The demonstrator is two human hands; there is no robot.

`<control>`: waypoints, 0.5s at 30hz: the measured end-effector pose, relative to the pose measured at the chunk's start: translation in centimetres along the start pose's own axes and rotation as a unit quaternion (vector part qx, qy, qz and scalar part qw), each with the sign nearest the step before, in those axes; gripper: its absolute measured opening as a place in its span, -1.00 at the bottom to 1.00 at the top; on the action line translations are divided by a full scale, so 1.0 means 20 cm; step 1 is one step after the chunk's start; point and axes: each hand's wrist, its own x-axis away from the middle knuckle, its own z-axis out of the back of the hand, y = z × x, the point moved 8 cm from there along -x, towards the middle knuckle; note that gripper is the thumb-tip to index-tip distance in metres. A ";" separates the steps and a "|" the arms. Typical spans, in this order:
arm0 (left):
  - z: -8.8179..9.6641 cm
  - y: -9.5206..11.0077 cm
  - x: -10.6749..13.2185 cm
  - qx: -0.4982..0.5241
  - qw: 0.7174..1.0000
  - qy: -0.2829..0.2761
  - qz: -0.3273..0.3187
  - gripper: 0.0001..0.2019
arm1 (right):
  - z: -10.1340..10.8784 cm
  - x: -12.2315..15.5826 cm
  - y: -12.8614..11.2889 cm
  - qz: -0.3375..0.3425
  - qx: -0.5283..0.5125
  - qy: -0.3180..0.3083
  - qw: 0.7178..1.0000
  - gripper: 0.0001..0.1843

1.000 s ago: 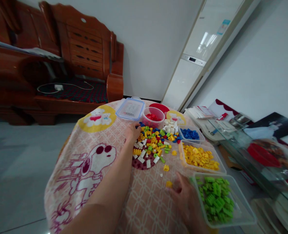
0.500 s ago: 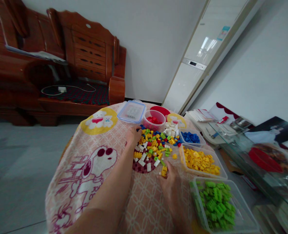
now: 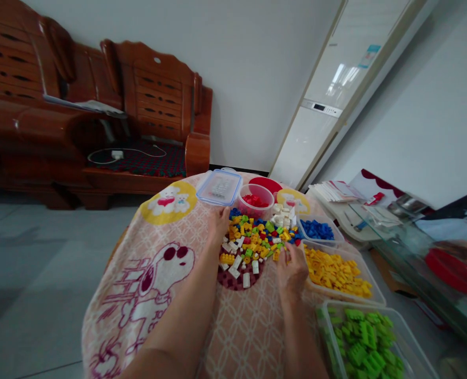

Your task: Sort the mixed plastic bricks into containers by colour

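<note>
A mixed heap of toy building bricks [image 3: 252,237] in yellow, white, blue, green and red is spread on the tablecloth. My left hand [image 3: 218,225] rests at the heap's left edge with its fingers curled; whatever they may hold is hidden. At the right edge of the heap is my right hand [image 3: 293,268], its thumb and fingers pinched by a yellow brick [image 3: 276,256]. Just right of that hand stands a clear tub of yellow bricks [image 3: 336,273]. Several white bricks [image 3: 246,280] lie toward the near side of the heap.
A round tub [image 3: 273,202] holds red bricks behind the heap, beside a blue-rimmed lid [image 3: 219,187]. White bricks [image 3: 284,215] are piled near a tub of blue bricks [image 3: 317,230]. Green bricks [image 3: 369,339] fill a front tub. A glass table [image 3: 415,258] stands at right.
My right hand has moved forward and right, from the near side of the heap to its right edge by the yellow tub. My left hand stays at the left edge. The view has shifted slightly.
</note>
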 end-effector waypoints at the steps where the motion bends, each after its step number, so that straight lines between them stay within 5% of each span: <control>1: 0.03 0.01 0.00 0.026 0.999 0.016 -0.010 -0.56 | 0.00 0.01 0.00 0.015 0.007 0.006 1.000 -0.61; 15: 0.25 0.15 -0.03 0.040 0.996 0.080 -0.030 -0.63 | -0.08 0.02 0.10 0.027 -0.015 0.018 0.999 -0.55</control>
